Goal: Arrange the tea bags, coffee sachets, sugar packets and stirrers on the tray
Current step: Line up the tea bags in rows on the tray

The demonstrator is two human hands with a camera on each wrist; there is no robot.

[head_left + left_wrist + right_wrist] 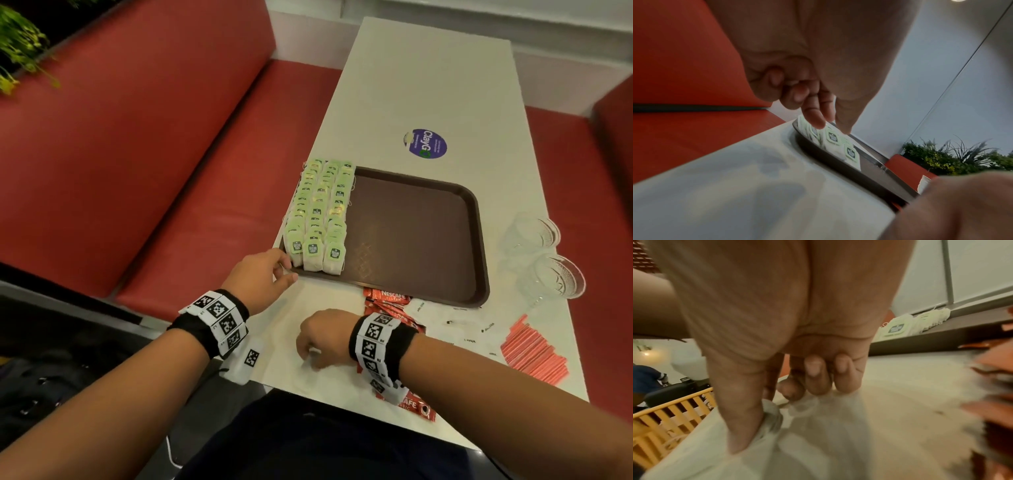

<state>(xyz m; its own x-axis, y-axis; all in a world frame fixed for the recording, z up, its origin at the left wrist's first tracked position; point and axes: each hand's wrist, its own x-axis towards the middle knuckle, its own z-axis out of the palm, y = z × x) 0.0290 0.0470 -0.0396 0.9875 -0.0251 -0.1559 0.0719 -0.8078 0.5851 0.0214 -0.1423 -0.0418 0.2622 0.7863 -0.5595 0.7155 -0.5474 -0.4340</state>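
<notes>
Tea bags [318,216] stand in three rows along the brown tray's [414,219] left side, right at the fingertips of the left hand [260,277], whose loosely bent fingers reach the tray's near corner without gripping anything. Right hand [317,337] hangs curled over the white table [428,85], thumb and fingers pinching something pale and blurred. Coffee sachets [387,301], sugar packets [455,325] and red stirrers [531,353] lie beyond its wrist.
</notes>
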